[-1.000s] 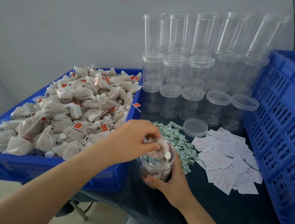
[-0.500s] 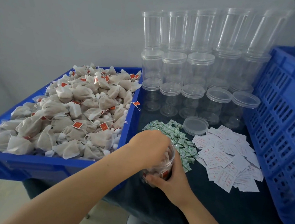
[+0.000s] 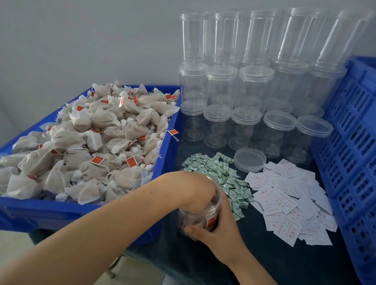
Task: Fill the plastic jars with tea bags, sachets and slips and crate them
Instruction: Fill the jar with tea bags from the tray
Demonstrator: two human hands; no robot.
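A clear plastic jar [image 3: 190, 218] partly filled with tea bags stands on the dark cloth near the front edge. My right hand [image 3: 219, 231] grips its wall from the right and front. My left hand [image 3: 190, 184] covers the jar's mouth with its fingers down inside among the tea bags; their pose is hidden. A heap of beige tea bags [image 3: 92, 138] with red tags fills the blue bin [image 3: 62, 213] on the left. Behind the jar lie green sachets [image 3: 220, 174], and white printed slips [image 3: 290, 206] are spread to its right.
A loose clear lid [image 3: 249, 160] lies behind the sachets. Several empty lidded jars [image 3: 244, 129] are stacked in rows against the grey wall. A tall blue slatted crate [image 3: 364, 139] stands along the right side. Dark cloth [image 3: 274, 263] covers the table.
My left hand carried a tea bag over the jar and has sunk its fingers into the jar's mouth. My right hand has kept its hold on the jar.
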